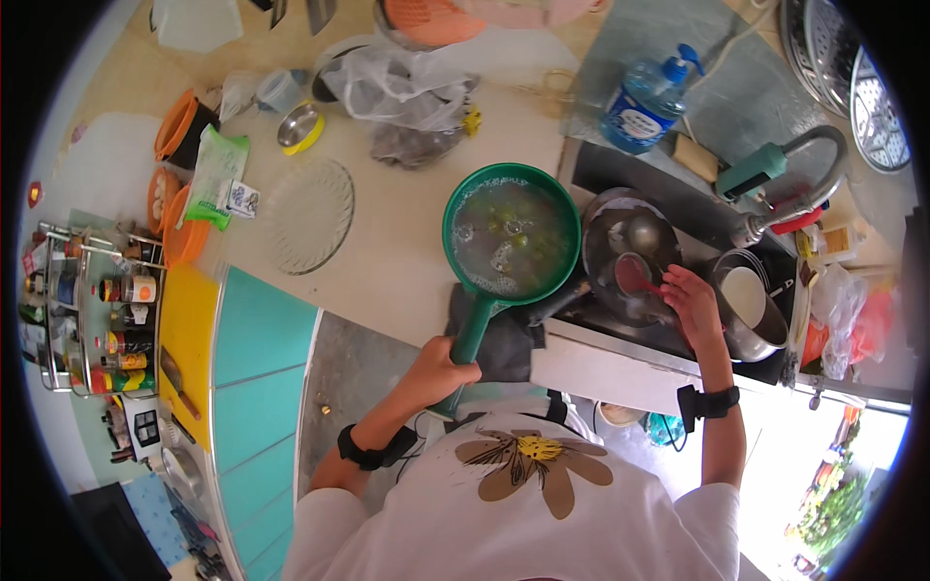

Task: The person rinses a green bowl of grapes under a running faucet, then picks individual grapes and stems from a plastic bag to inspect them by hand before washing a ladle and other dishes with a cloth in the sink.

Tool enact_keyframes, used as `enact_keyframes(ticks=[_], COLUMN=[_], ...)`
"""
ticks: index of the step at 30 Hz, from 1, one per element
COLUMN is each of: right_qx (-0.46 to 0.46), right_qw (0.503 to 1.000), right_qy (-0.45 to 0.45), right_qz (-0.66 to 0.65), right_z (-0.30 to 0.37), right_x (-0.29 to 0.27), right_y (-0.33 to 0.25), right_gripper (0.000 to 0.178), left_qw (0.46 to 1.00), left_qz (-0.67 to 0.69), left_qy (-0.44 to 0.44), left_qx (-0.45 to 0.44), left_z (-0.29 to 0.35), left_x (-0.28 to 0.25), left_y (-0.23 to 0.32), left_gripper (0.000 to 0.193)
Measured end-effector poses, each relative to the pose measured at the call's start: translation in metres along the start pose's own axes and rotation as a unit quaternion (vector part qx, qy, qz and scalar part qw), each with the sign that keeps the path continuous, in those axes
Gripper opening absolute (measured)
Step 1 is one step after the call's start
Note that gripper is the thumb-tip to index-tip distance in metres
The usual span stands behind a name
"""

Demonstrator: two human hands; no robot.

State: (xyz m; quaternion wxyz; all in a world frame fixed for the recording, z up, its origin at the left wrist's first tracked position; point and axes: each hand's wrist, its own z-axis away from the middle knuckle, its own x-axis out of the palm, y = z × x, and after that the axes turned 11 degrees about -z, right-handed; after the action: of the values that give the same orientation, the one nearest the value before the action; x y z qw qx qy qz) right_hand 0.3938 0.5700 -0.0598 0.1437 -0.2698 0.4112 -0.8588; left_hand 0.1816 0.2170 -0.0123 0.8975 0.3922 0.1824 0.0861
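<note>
My left hand (pixel 433 376) is closed around the handle of a green water scoop (pixel 468 334). Cloudy, bubbly water with several small yellow-green pieces (pixel 515 239) fills its round bowl, held level over the counter edge beside the sink. Over the sink's near side, my right hand (pixel 691 300) has its fingers curled at the handle of a red spoon (pixel 634 273); the exact grip is partly hidden. That spoon's head is inside a dark wok (pixel 605 276) in the sink, with soapy liquid. A metal ladle (pixel 643 233) also lies in the wok.
Right of the wok, a metal pot (pixel 765 334) holds a white bowl (pixel 744 295). Behind stand a faucet (pixel 823 189) and a blue soap pump bottle (pixel 639 107). Left are a glass plate (pixel 310 215), plastic bags (pixel 392 82), orange containers (pixel 184 232) and a knife (pixel 178 381).
</note>
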Motion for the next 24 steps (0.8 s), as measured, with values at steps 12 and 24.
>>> enact_keyframes(ticks=[12, 24], right_qx=[-0.137, -0.253], right_qw=[0.972, 0.850], right_qy=[-0.132, -0.276], right_qz=[0.142, 0.371], right_z=[0.025, -0.043], right_x=[0.175, 0.292], right_y=[0.052, 0.045], right_gripper=[0.022, 0.022], left_qw=[0.997, 0.995], left_qz=[0.079, 0.093], left_qy=[0.004, -0.037], left_qx=[0.004, -0.004], left_z=[0.005, 0.000], left_x=[-0.080, -0.123], left_y=[-0.063, -0.080], left_gripper=[0.013, 0.016])
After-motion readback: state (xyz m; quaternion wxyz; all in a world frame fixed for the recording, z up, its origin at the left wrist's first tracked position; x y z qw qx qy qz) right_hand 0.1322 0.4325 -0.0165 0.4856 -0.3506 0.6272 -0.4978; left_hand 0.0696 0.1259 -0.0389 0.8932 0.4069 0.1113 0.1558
